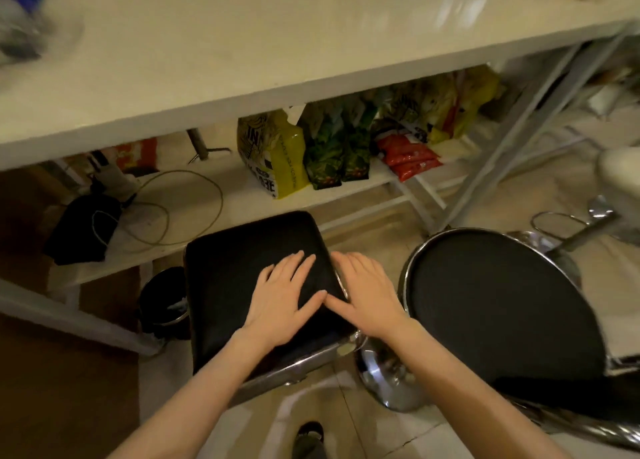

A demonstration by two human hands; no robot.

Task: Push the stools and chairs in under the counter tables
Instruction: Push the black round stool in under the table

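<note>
Both forearms reach up from the bottom of the frame to a square black stool at centre. Its front edge sits just short of the white counter, whose slab crosses the upper half of the frame; the seat is not yet under it.

At lower left, a small dark bin stands beside the stool's left edge, near enough to catch it if the stool drifts that way. Above it, on the low shelf, lie a dark bag and a looped cable.

Moving right, the left hand lies flat on the seat, fingers spread, palm down, likely to push rather than lift. The right hand rests on the seat's right corner, fingers spread too, thumb touching the left thumb; neither hand grips anything.

Ahead of the stool, snack bags crowd the shelf. I judge the seat clears it, though the shelf may stop the base.

Right of centre, a round black stool stands just beside the square one, also outside the counter, its chrome base close to the square stool's frame.
</note>
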